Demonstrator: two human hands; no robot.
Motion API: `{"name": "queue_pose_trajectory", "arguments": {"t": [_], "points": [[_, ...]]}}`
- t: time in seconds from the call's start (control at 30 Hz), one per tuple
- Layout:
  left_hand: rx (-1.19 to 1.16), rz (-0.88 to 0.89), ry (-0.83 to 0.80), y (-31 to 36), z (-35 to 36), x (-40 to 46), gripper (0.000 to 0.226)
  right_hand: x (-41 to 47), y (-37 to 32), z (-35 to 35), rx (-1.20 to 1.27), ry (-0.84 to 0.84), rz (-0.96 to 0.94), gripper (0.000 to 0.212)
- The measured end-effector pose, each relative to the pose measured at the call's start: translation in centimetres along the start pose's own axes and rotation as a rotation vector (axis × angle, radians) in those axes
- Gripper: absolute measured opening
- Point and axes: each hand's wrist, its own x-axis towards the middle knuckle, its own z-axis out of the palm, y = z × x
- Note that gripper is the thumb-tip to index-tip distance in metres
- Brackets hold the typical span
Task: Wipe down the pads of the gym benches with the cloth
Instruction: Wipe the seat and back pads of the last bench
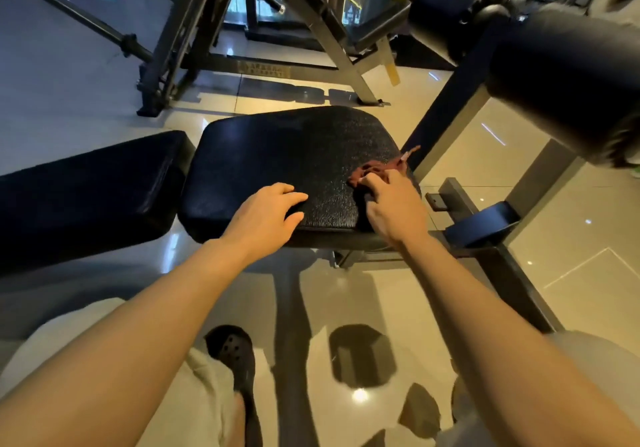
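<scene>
A black textured seat pad point(277, 155) of a gym bench lies in front of me, with a longer black back pad point(83, 190) to its left. A dark red cloth point(374, 169) lies bunched on the seat pad's right edge. My right hand point(394, 204) presses on the cloth with its fingers closed around it. My left hand point(266, 214) rests flat on the seat pad's near edge, fingers apart, holding nothing.
Black roller pads point(568, 75) stick out at the upper right on the bench's metal frame point(460, 200). Another machine's steel frame point(194, 41) and a barbell point(86, 20) stand behind. The floor is glossy tile; my foot in a black clog point(235, 360) is below.
</scene>
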Motion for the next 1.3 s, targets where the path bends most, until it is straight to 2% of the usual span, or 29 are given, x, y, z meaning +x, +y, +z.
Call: {"name": "queue_pose_trajectory", "arguments": {"t": [0.17,0.27,0.33,0.4,0.47,0.6,0.8,1.03,1.23,1.3], "points": [[-0.008,0.019,0.07,-0.7,0.5,-2.8,0.046,-5.8,-6.9,1.3,0.07,0.16,-0.172,0.029],[-0.03,-0.015,0.137,-2.0,0.2,-3.8,0.043,-8.1,-6.9,1.1,0.199,0.205,-0.166,0.059],[-0.05,-0.081,0.173,-2.7,0.0,-4.3,0.043,-9.6,-5.6,0.5,0.306,0.325,0.016,0.081],[-0.042,-0.143,0.188,-3.0,0.2,-4.8,0.048,-10.6,-3.7,0.3,0.405,0.471,0.268,0.074],[-0.03,-0.196,0.201,-3.2,1.0,-5.8,0.055,-10.9,-2.5,0.9,0.451,0.508,0.448,0.06],[-0.063,-0.224,0.237,-3.8,3.0,-8.4,0.071,-10.3,-4.1,3.7,0.539,0.428,0.561,0.05],[-0.142,-0.384,0.34,-4.7,3.2,-9.2,0.076,-9.7,-7.0,5.8,0.533,0.478,0.648,0.043],[-0.213,-0.322,0.359,-8.8,2.1,-10.8,0.072,-8.4,-15.5,9.8,0.547,0.552,0.643,0.035],[-0.255,-0.222,0.315,-11.9,2.0,-11.9,0.075,-7.8,-23.2,12.7,0.565,0.458,0.583,0.05],[-0.27,-0.197,0.307,-12.5,1.8,-11.8,0.075,-8.3,-25.3,13.2,0.575,0.416,0.479,0.046]]}}
